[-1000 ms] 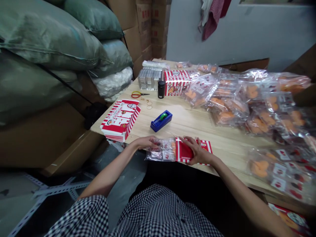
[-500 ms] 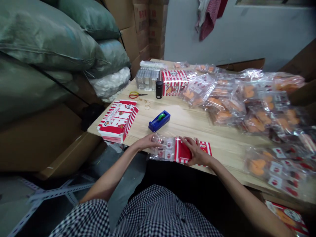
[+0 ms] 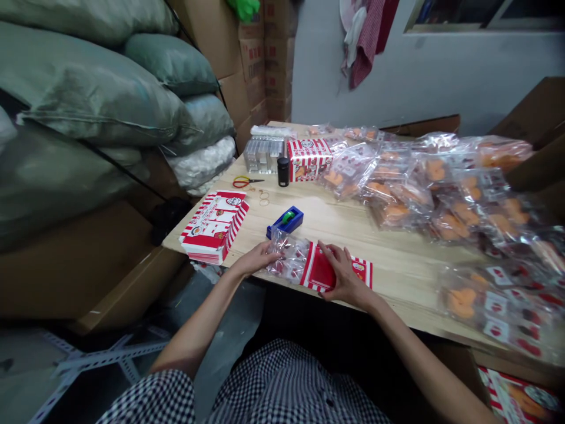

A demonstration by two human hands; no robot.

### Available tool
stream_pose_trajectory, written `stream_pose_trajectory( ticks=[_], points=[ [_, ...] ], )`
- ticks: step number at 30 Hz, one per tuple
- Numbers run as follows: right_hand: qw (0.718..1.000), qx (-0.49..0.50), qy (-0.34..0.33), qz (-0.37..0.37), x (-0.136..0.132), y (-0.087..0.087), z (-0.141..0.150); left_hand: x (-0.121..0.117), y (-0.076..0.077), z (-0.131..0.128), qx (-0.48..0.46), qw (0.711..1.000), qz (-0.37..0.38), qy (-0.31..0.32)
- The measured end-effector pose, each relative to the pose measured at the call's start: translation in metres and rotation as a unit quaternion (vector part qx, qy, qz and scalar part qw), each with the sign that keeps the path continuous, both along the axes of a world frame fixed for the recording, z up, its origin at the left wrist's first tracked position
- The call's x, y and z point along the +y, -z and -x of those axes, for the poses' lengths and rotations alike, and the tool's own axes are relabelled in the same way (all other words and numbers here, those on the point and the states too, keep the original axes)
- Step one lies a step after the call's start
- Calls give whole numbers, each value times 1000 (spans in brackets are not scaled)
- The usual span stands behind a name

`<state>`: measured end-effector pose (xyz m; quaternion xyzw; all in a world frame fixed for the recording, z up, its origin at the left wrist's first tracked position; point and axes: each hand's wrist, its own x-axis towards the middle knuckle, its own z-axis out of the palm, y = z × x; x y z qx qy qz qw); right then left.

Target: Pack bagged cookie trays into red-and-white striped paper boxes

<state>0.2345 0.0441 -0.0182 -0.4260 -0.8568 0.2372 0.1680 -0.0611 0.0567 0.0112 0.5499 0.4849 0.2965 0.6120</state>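
The flat carton [image 3: 335,274] is striped red and white around a solid red panel, and the stacked cartons [image 3: 215,227] match it. The clear packet [image 3: 289,253] shows red-and-white labels. Orange shapes fill the clear bags [image 3: 450,200] across the pale wood-grain desk [image 3: 397,265]. The tape dispenser [image 3: 282,222] is blue with a green roll, the canister [image 3: 283,171] black, the scissors [image 3: 242,182] red-and-yellow-handled, the shirt [image 3: 282,383] black-and-white gingham, the sacks [image 3: 88,88] grey-green.
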Motion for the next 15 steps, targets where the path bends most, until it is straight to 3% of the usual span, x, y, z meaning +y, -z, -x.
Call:
stream_pose_trajectory(
  ticks=[4,9,12,15],
  points=[
    [1000,4,-8,-25,-2,-4,14,-5,-11,-15,62,996,-65,11],
    [996,16,36,-78,2,-3,32,-17,-27,-38,192,966,-172,-20],
    [987,46,99,-114,0,-14,43,-19,-53,-41,201,952,-223,-62],
    [961,108,205,-150,-12,-28,55,-18,-87,-49,230,909,-335,-90]
  ],
)
